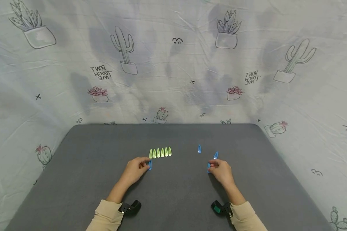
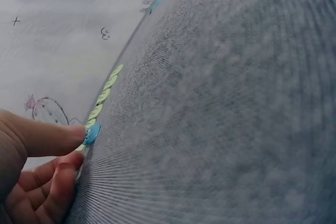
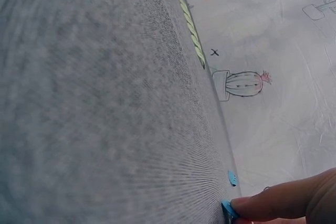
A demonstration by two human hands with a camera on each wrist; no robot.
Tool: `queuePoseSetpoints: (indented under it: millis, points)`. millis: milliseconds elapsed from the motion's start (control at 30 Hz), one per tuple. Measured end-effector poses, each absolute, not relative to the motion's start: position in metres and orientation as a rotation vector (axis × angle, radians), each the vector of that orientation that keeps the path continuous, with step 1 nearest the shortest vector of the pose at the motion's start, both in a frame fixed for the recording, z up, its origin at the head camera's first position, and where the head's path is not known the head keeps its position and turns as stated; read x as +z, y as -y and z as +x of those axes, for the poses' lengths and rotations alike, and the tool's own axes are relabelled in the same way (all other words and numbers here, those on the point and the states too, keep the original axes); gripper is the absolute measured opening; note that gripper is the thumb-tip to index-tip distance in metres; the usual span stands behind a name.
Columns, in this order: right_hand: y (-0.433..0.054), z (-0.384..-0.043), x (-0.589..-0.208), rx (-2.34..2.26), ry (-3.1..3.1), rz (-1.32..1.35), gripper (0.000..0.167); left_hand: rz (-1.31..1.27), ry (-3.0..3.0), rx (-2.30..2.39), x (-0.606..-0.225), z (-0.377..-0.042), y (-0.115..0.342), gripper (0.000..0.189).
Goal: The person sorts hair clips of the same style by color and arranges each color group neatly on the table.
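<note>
In the head view my left hand (image 1: 136, 169) pinches a blue snap hair clip (image 1: 150, 165) just below the left end of a row of several green hair clips (image 1: 162, 152). The left wrist view shows that blue clip (image 2: 92, 134) at the thumb tip, in front of the green row. My right hand (image 1: 222, 171) pinches another blue hair clip (image 1: 209, 167) between thumb and fingers, low over the table. Right beyond its fingers lies a tilted blue clip (image 1: 216, 155). A third loose-standing blue clip (image 1: 199, 149) lies farther back to the left of it.
Both hands work over a dark grey table (image 1: 179, 199). A pale cloth (image 1: 173, 64) printed with cacti hangs behind it and along its sides. Each wrist wears a black strapped device, one on the left wrist (image 1: 130, 208) and one on the right (image 1: 221, 208).
</note>
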State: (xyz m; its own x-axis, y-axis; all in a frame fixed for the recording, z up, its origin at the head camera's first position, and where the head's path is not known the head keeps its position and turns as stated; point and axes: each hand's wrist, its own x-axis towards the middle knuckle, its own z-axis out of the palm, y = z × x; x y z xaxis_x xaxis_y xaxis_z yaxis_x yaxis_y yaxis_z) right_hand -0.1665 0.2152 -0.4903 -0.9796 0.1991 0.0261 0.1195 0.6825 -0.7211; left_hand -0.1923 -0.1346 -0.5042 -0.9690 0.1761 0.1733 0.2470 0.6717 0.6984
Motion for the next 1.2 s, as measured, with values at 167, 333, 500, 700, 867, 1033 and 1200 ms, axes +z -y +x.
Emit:
queuePoseSetpoints:
  millis: [167,333,500,700,867,1033,1200]
  points:
    - [-0.214,-0.168,-0.491,1.195,2.786,-0.261,0.027,-0.406,2.778,-1.161,-0.510,-0.194,0.137,0.026]
    - [-0.212,-0.169,-0.493,1.202,2.772,-0.269,0.026,-0.447,2.767,-1.160,-0.513,-0.195,0.138,0.023]
    - [-0.208,-0.170,-0.494,1.388,2.708,-0.251,0.027,-0.443,2.758,-1.169,-0.514,-0.195,0.138,0.024]
    - [-0.195,-0.173,-0.495,1.960,2.515,-0.128,0.034,-0.439,2.731,-1.160,-0.515,-0.193,0.138,0.024]
    - [-0.175,-0.179,-0.499,2.234,2.451,0.022,0.040,-0.428,2.746,-1.151,-0.514,-0.192,0.141,0.024]
    - [-0.145,-0.185,-0.499,2.317,2.437,0.144,0.040,-0.407,2.778,-1.157,-0.511,-0.193,0.142,0.026]
    - [-0.115,-0.189,-0.497,2.285,2.452,0.241,0.039,-0.414,2.793,-1.155,-0.510,-0.195,0.141,0.026]
